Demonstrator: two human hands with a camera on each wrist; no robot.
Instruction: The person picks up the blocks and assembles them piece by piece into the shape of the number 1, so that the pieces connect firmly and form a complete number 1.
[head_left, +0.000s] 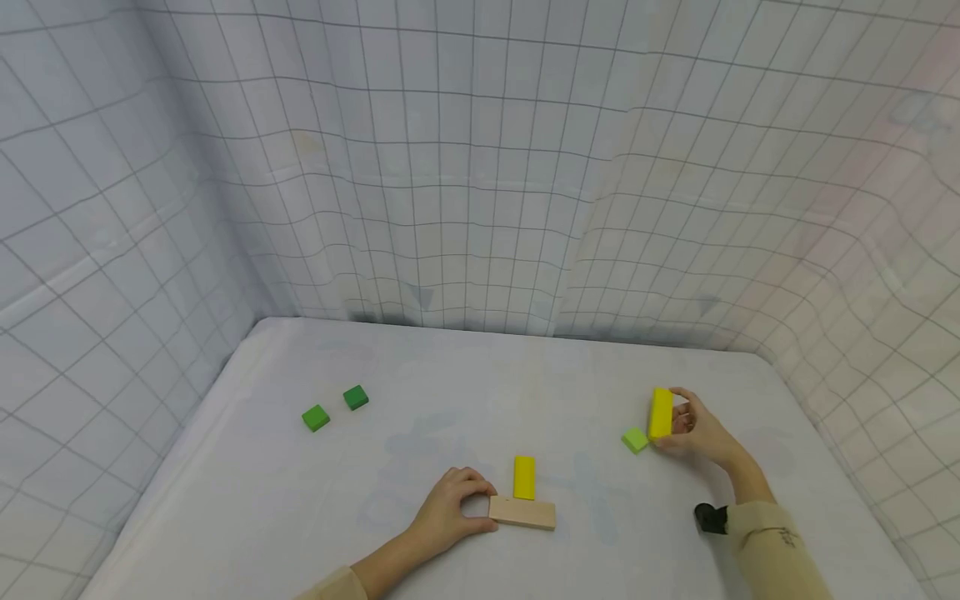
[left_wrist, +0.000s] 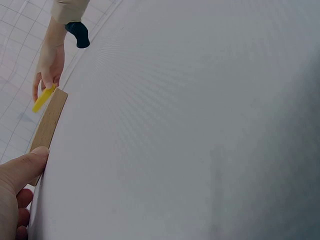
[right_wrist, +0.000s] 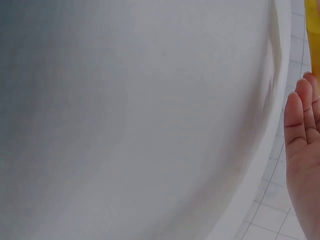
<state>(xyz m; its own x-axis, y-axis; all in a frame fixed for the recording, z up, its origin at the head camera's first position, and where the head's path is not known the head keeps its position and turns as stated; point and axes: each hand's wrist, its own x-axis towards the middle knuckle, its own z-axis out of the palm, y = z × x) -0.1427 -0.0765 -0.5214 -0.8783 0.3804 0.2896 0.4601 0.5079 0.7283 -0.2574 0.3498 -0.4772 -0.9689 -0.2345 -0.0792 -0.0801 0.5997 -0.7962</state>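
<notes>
In the head view my left hand [head_left: 446, 512] pinches the left end of a plain wooden block [head_left: 522, 512] between thumb and fingers. The left wrist view shows my thumb pressed on that block [left_wrist: 49, 120]. Just behind it lies a yellow block [head_left: 524, 477] on the table. Over on the right, my right hand [head_left: 697, 429] grips a second yellow block [head_left: 661, 414] with the thumb at its near end and fingertips at its far end. Only part of this block [right_wrist: 313, 45] appears at the right wrist view's edge. A light green block [head_left: 635, 440] lies just left of it.
Two darker green blocks, one at the left [head_left: 316, 417] and one slightly farther back [head_left: 356, 397], lie on the white table [head_left: 247, 483]. A black wrist device [head_left: 710, 518] sits at my right cuff. Grid-patterned white curtains [head_left: 480, 167] surround the table's back and sides.
</notes>
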